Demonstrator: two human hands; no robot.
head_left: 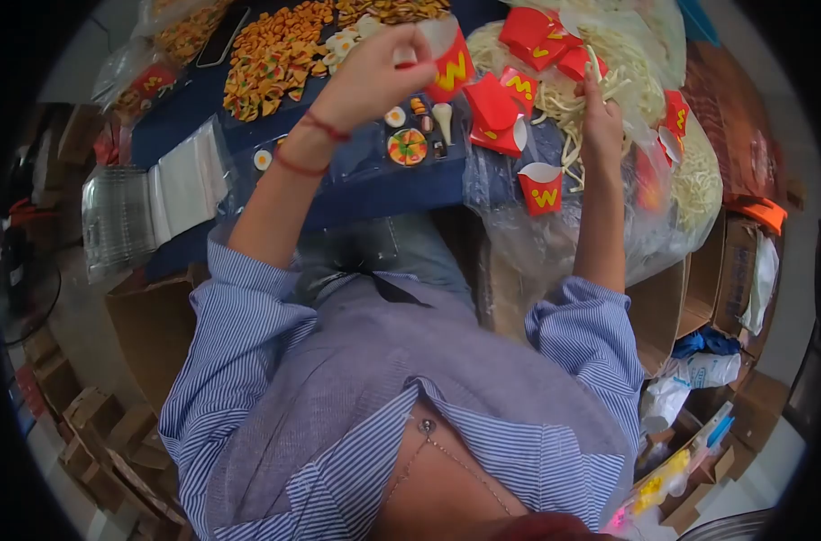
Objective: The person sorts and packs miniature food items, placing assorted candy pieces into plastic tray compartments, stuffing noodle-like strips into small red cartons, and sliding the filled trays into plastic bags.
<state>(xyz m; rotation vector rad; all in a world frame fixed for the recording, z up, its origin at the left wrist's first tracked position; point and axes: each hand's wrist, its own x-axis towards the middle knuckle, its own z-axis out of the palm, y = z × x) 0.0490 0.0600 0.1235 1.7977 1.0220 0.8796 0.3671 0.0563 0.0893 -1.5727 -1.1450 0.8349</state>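
Note:
A small red carton with a yellow letter (450, 70) is held at its upper left edge by my left hand (379, 77), with fingers closed on it. My right hand (600, 122) grips pale fry-shaped strips, one of which sticks up above the fingertips, over the heap of pale strips (647, 68). Between my hands lie several red cartons (493, 104), and one stands nearer to me (541, 187). Below my left hand, a round pizza-like piece (407, 146) and other miniature food pieces lie on the blue surface.
Piles of orange and brown miniature pieces (271, 68) lie at the back left, beside a phone (223, 37). Clear plastic sleeves (172, 194) rest on the table's left edge. Cardboard boxes (690, 293) and bags stand at the lower right.

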